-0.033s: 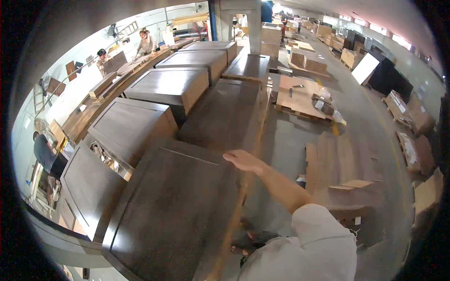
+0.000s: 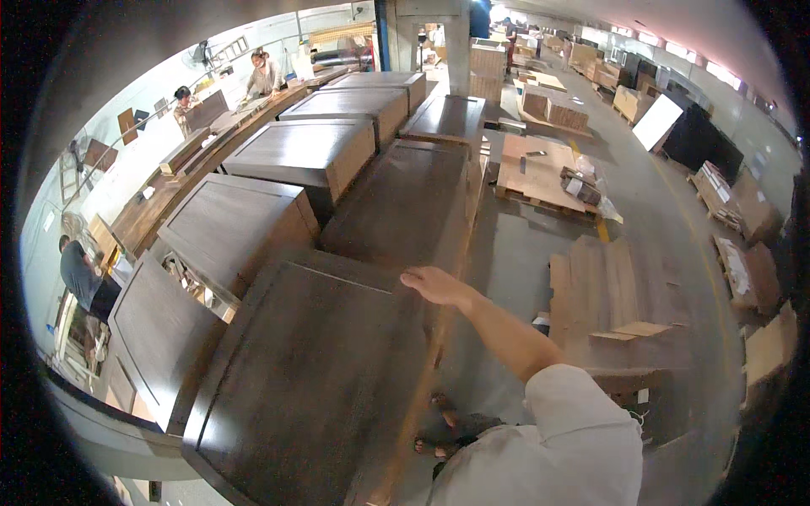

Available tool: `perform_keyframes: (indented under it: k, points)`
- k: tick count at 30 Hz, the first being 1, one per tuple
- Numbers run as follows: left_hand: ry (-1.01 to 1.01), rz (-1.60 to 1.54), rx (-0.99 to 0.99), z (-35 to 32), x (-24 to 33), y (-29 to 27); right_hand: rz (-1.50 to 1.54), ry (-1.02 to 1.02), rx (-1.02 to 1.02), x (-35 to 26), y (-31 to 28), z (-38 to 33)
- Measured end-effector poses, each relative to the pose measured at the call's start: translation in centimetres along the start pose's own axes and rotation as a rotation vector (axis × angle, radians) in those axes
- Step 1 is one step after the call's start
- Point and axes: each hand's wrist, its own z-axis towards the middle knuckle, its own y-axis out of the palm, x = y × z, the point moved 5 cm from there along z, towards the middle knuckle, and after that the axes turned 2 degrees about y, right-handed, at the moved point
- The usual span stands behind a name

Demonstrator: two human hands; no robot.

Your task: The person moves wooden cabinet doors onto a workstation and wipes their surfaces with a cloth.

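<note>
Checking the nearest dark brown cabinet (image 2: 312, 379), we find it lying with its framed broad face up, in the lower middle of the view. We note the right hand (image 2: 434, 285) at its far right corner, palm down, fingers close together; whether they pinch the edge we cannot tell. The left hand is out of our view.

Beyond the cabinet's far edge we record a second dark cabinet (image 2: 401, 202). Off its left edge we see a tilted brown panel (image 2: 164, 333) and a lighter brown cabinet (image 2: 232, 221). Well apart from its right edge we log a pile of cardboard (image 2: 603, 291) and a pallet (image 2: 515, 173), with a bundle (image 2: 582, 187) near its right edge. We observe two co-workers (image 2: 265, 78) along the far edge of a long bench (image 2: 139, 221).
</note>
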Motion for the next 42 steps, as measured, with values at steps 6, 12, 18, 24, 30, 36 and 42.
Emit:
perform_keyframes:
  k: [6, 12, 18, 24, 30, 36, 42]
  points:
    - [-0.031, 0.072, 0.136, -0.8, 1.7, 0.1, 0.136, -0.035, -0.002, 0.2, 0.9, 0.0]
    - [0.014, 0.193, 0.220, -5.7, -0.6, 0.9, 0.243, -0.142, 0.254, 3.0, 1.1, 0.3]
    - [-0.145, -0.096, 0.466, -10.1, 3.3, 4.8, 0.472, -0.134, 0.320, 2.9, 2.5, 1.1]
    - [-0.123, 0.181, 0.330, -10.3, 2.1, 2.8, 0.572, -0.122, 0.217, 3.4, 3.2, 1.6]
    - [-0.086, 0.189, 0.260, -9.9, 4.9, 3.8, 0.453, -0.255, 0.249, 3.0, 3.5, 1.8]
    - [-0.112, 0.242, 0.294, -10.0, 4.4, 4.7, 0.398, -0.240, 0.260, 5.2, 2.6, 3.4]
    - [-0.131, -0.017, 0.403, -11.6, 5.0, 4.8, 0.408, -0.285, 0.270, 7.7, 4.4, 4.9]
